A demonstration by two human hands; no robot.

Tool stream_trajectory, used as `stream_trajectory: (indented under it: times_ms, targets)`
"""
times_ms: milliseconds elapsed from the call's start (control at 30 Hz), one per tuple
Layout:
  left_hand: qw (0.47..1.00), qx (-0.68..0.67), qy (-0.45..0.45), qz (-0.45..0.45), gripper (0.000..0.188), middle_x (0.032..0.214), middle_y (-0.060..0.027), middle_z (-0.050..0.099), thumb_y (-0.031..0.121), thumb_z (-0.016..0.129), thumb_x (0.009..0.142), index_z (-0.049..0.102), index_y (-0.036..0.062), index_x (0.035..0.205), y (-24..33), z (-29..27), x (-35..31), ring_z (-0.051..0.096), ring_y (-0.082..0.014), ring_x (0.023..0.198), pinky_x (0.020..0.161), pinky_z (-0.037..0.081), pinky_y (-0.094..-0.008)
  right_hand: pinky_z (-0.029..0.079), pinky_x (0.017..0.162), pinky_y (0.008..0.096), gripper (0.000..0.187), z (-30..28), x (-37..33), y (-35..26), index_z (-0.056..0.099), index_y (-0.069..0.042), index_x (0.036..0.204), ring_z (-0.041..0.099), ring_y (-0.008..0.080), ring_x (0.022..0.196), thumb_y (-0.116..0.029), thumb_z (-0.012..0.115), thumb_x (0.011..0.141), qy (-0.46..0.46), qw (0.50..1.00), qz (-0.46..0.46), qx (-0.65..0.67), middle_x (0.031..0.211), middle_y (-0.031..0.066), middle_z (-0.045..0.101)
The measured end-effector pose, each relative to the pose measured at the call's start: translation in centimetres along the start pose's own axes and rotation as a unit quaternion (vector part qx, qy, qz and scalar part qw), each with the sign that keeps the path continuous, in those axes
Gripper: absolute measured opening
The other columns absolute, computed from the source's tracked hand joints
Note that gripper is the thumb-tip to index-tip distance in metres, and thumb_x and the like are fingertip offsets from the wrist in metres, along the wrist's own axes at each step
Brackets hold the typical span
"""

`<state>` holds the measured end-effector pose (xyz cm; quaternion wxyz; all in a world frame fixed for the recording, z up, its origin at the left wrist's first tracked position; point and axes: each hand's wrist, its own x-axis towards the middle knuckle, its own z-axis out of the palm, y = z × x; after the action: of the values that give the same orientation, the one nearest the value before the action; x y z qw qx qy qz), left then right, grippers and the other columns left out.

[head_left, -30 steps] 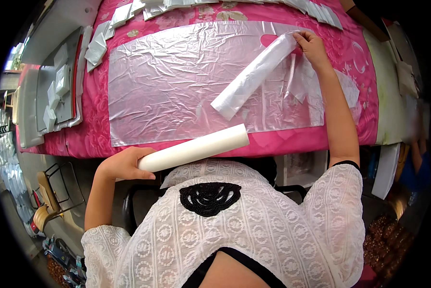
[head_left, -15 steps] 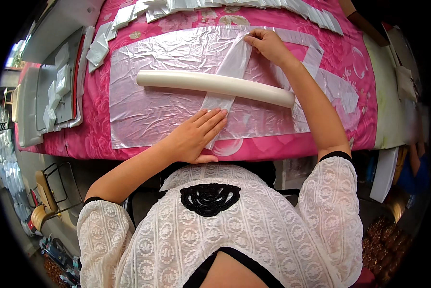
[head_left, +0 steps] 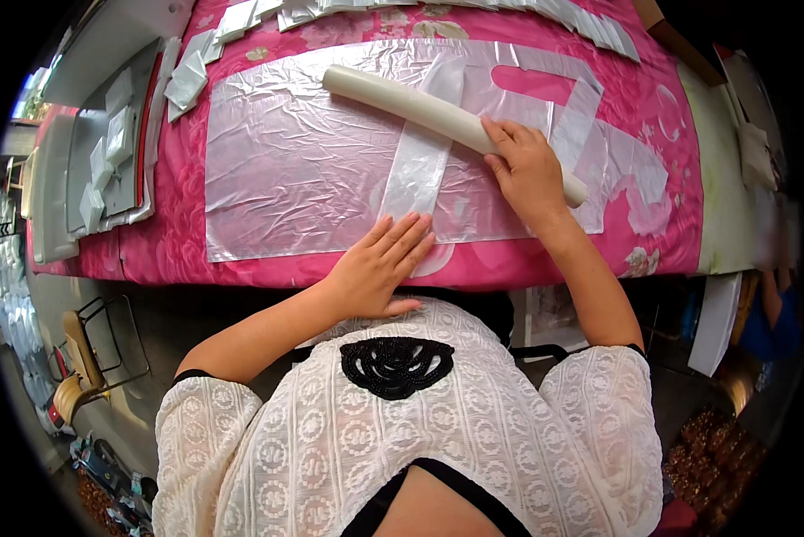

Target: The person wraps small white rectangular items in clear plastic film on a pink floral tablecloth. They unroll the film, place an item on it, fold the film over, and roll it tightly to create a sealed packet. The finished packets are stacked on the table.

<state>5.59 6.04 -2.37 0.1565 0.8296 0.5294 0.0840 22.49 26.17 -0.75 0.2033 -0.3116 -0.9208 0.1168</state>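
Observation:
A thin, clear plastic apron point(head_left: 285, 170) lies spread on a pink flowered cloth, with a cut-out opening at its right end. Across its middle runs a folded plastic strip point(head_left: 417, 166). My left hand point(head_left: 379, 264) rests flat, fingers stretched out, on the strip's near end at the table edge. A long white tube point(head_left: 393, 97) lies slanted over the apron and the strip, its left end farther from me. My right hand point(head_left: 529, 170) grips the tube toward its right end, thumb on the near side; the palm side is hidden.
Folded white plastic packets point(head_left: 473, 3) line the far edge of the pink cloth point(head_left: 174, 215), and more packets point(head_left: 120, 134) lie on a grey board at the left. A brown box point(head_left: 679, 36) stands at the far right. A chair point(head_left: 84, 358) is on the floor at left.
My right hand has let go of the strip's far end and taken hold of the tube. The tube has swung, its left end moving away from me. My left hand stays nearly in place.

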Motion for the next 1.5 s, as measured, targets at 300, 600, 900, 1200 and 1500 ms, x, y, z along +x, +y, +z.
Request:
stream_trajectory:
  times_ms: [300, 600, 900, 1200, 1500]
  targets:
    - [0.997, 0.074, 0.007, 0.010, 0.071, 0.141, -0.0183, 0.028, 0.033, 0.055, 0.076, 0.033, -0.0030, 0.132, -0.5, 0.2, 0.6, 0.026, -0.0293, 0.132, 0.108, 0.020, -0.0429, 0.042, 0.087, 0.0361, 0.044, -4.2, -2.4, 2.0, 0.055, -0.010, 0.120, 0.052, 0.0288, 0.100, -0.010, 0.062, 0.076, 0.001, 0.997, 0.046, 0.057, 0.111, 0.0102, 0.057]
    - [0.984, 0.164, 0.041, -0.046, 0.056, 0.141, -0.0166, 0.030, 0.019, 0.041, 0.082, 0.034, -0.0016, 0.133, 3.2, 3.2, 0.7, 0.026, -0.0297, 0.132, 0.107, 0.020, -0.0430, 0.039, 0.090, 0.0374, 0.044, 1.4, 1.1, -3.0, 0.058, -0.012, 0.114, 0.052, 0.0260, 0.101, -0.003, 0.062, 0.071, -0.052, 0.984, -0.136, 0.100, 0.111, 0.0057, 0.058]
    - [0.993, -0.001, 0.109, 0.038, 0.049, 0.134, -0.0151, 0.040, 0.009, 0.056, 0.074, 0.047, 0.0000, 0.122, 0.3, 1.7, -1.4, 0.039, -0.0289, 0.124, 0.102, 0.033, -0.0422, 0.037, 0.095, 0.0390, 0.039, 3.8, 8.9, 0.4, 0.060, -0.011, 0.111, 0.052, 0.0274, 0.104, -0.001, 0.058, 0.073, 0.115, 0.982, -0.145, 0.041, 0.112, 0.0077, 0.058]
    - [0.963, -0.146, 0.200, 0.111, 0.030, 0.121, -0.0113, 0.053, 0.003, 0.062, 0.070, 0.059, 0.0034, 0.100, -1.3, 0.3, -1.8, 0.055, -0.0257, 0.107, 0.092, 0.044, -0.0400, 0.042, 0.093, 0.0377, 0.041, 1.1, -3.2, -4.8, 0.057, -0.002, 0.107, 0.049, 0.0311, 0.112, 0.000, 0.058, 0.065, -0.158, 0.939, -0.235, 0.196, 0.116, 0.0135, 0.054]
    - [0.988, -0.060, 0.139, 0.016, 0.067, 0.120, -0.0132, 0.054, 0.020, 0.068, 0.060, 0.047, 0.0017, 0.121, -3.2, -1.8, 0.7, 0.053, -0.0268, 0.108, 0.091, 0.042, -0.0392, 0.048, 0.074, 0.0353, 0.023, 2.5, -3.4, -4.1, 0.061, -0.004, 0.094, 0.058, 0.0253, 0.087, -0.006, 0.060, 0.071, -0.030, 0.973, -0.167, 0.154, 0.095, 0.0092, 0.061]
